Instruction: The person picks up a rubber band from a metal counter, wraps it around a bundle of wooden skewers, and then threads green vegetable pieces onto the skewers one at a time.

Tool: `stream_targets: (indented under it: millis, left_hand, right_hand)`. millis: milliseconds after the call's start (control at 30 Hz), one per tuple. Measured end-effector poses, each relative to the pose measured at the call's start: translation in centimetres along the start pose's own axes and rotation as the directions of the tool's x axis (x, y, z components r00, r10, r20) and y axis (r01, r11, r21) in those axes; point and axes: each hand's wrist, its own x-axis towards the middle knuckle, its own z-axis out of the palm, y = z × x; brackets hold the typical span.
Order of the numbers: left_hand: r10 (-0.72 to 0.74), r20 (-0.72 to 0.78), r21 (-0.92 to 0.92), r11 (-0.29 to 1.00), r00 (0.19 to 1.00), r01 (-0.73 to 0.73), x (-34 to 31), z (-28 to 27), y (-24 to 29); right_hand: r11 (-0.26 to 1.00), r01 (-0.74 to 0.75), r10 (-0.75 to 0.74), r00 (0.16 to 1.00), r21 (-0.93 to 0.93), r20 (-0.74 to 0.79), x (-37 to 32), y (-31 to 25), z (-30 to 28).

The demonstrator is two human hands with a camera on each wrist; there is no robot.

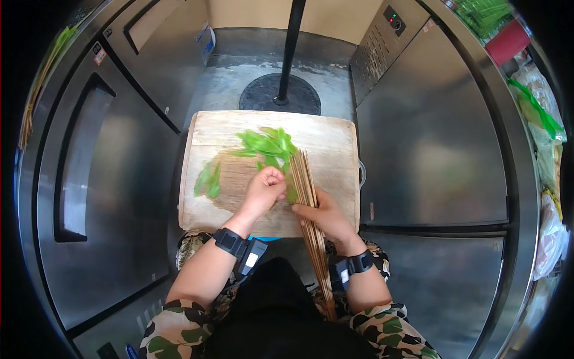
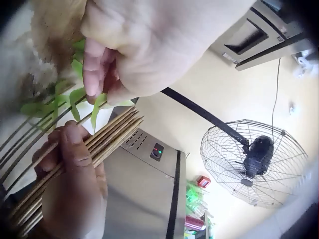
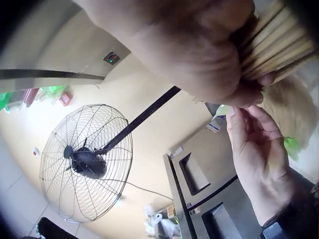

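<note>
Closest to you, a bundle of thin wooden skewers (image 1: 313, 239) slants up from between your forearms, its points lying over the board. Your right hand (image 1: 329, 220) is closed around the bundle, with the thumb laid across it. Just beside it, your left hand (image 1: 265, 192) has its fingers curled in and pinches a green leaf (image 2: 98, 110) at the tip of one skewer. In the left wrist view that skewer stands a little apart from the bunch, and other skewers next to it appear to carry leaf already.

The step in hand looks like threading leaf onto skewers, one piece at a time. The next move seems to call for easing this piece down the shaft while your right hand steadies the bundle; mind the bare points near your left fingertips, and a tear in the thin leaf.

Beyond your hands, a heap of leaves (image 1: 269, 143) lies by the points, and a smaller group of leaves (image 1: 209, 180) sits apart on the left of the wooden board (image 1: 332, 134). Past the board's far edge stands a round black base (image 1: 280, 96), with a steel cabinet (image 1: 436, 137) to the right.
</note>
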Motion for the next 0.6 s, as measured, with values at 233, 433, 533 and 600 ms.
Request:
stream_targets:
  millis: [233, 433, 533, 600]
  left_hand:
    - [0.011, 0.071, 0.405, 0.914, 0.997, -0.039, 1.2, -1.1, 0.7]
    - [0.476, -0.158, 0.935, 0.353, 0.865, -0.023, 2.6, -5.2, 3.1]
    - [0.541, -0.114, 0.974, 0.226, 0.833, -0.014, 3.1, -5.9, 2.2]
    - [0.482, -0.166, 0.971, 0.233, 0.860, 0.056, 2.9, -5.3, 2.5]
  right_hand:
    - [0.906, -0.283, 0.253, 0.958, 0.315, 0.133, -0.1, 1.0, -1.3]
    - [0.920, -0.281, 0.261, 0.959, 0.272, 0.108, -0.2, 1.1, -1.0]
    - [0.932, -0.282, 0.264, 0.959, 0.228, 0.107, -0.2, 1.0, -0.7]
    - [0.935, -0.278, 0.262, 0.960, 0.220, 0.099, -0.2, 1.1, -0.6]
